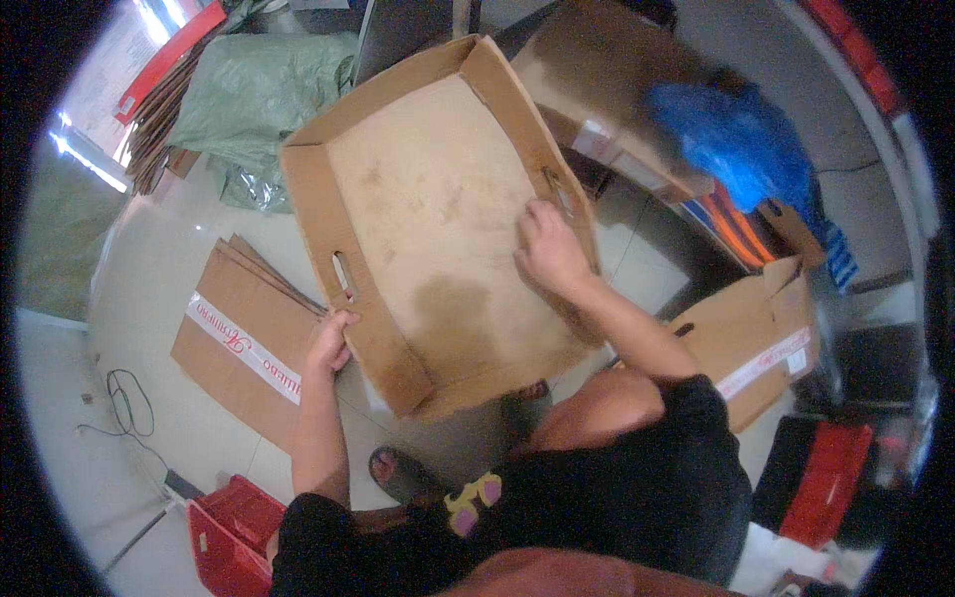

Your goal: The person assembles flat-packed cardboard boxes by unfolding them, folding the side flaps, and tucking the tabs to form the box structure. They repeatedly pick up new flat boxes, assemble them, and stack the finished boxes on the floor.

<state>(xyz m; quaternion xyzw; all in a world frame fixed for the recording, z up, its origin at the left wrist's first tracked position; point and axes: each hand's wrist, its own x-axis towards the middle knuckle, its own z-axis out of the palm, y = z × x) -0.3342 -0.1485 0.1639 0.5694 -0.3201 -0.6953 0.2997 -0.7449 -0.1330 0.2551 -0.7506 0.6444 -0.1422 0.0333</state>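
Observation:
A large, shallow open cardboard box (458, 189) is in front of me, tilted, with handle slots in its two side walls. Its pale bottom carries brown smudges and one big dark stain toward my side. My left hand (331, 340) grips the left wall's edge below the slot, thumb on the inner side. Over the right wall reaches my right hand (552, 249), closed at that wall just below its slot, with bent fingers inside the box. The underside of that hand is hidden.
Flattened cardboard sheets (244, 333) lie on the tiled floor at left. A green plastic sack (264, 99) is beyond them, a red crate (234, 537) near left. On the right are a blue plastic bag (741, 144), a large carton (607, 75) and another cardboard box (766, 343).

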